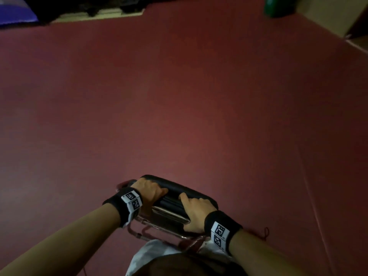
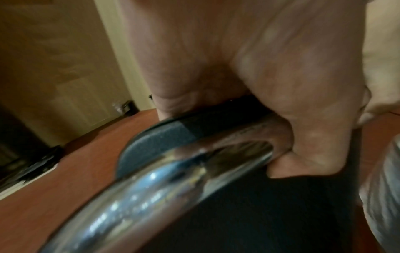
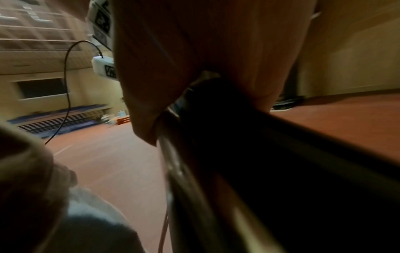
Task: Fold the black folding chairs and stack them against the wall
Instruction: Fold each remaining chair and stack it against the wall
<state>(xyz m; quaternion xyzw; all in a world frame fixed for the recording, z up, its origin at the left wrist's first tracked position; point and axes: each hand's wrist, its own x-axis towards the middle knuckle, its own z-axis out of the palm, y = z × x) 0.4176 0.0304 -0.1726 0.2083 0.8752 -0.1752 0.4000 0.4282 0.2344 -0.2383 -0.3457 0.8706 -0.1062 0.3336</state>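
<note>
chair: black padded folding chair with chrome tube frame (image 1: 175,198), held over red floor (image 1: 179,96)
left hand (image 1: 149,193): clamped on top edge
right hand (image 1: 196,211): clamped on same edge

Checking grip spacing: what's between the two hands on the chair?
In the head view, only a bare stretch of the folded chair's black pad lies between the left hand and right hand; both grip it.

Dark red floor (image 1: 179,96), green container (image 1: 275,5) by far wall (image 1: 326,14)
</note>
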